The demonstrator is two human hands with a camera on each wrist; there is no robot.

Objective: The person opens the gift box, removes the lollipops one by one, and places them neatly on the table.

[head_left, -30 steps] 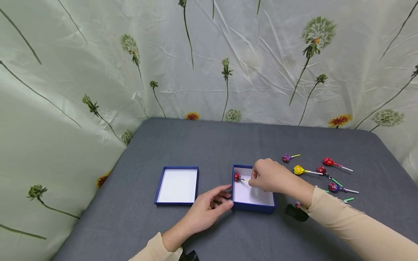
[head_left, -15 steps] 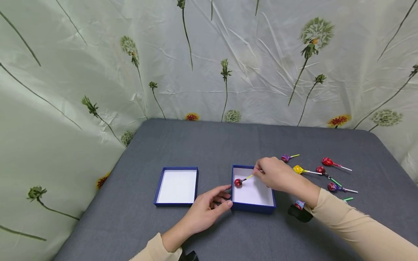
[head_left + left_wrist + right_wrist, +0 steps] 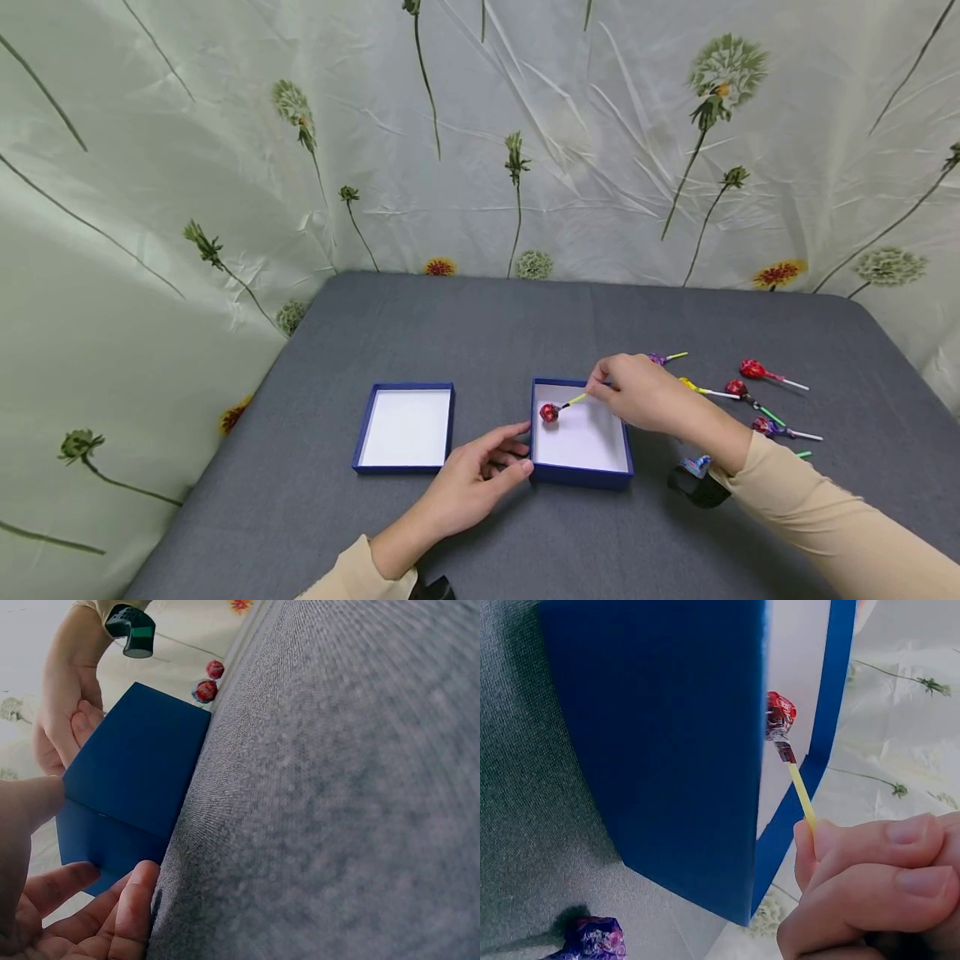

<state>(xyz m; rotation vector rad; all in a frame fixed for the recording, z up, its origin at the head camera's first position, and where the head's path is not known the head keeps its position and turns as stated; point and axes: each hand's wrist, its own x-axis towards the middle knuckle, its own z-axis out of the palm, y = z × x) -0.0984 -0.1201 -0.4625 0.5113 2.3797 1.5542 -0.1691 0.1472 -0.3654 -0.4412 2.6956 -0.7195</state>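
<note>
In the head view, an open blue box (image 3: 585, 477) with a white inside lies on the grey surface. My right hand (image 3: 648, 398), over the box's far right corner, pinches the yellow stick of a lollipop (image 3: 550, 412) between thumb and fingertips. The lollipop's red wrapped head is inside the box, near its left wall; the right wrist view shows the stick (image 3: 802, 796) slanting over the rim. At the box's left side is my left hand (image 3: 480, 483), thumb at the near corner and loosely bent fingers (image 3: 135, 900) against the wall.
Left of the box lies a shallow blue-edged lid (image 3: 405, 427), white side up. Several lollipops are scattered to the right, among them a red one (image 3: 752, 369) and a purple one (image 3: 763, 427); my right arm partly covers others. A flowered curtain (image 3: 450, 167) hangs behind the table.
My right hand has drawn back up and slightly right, the lollipop's stick lifting with it, while its head stays near the box's left wall. My left hand has kept its place.
</note>
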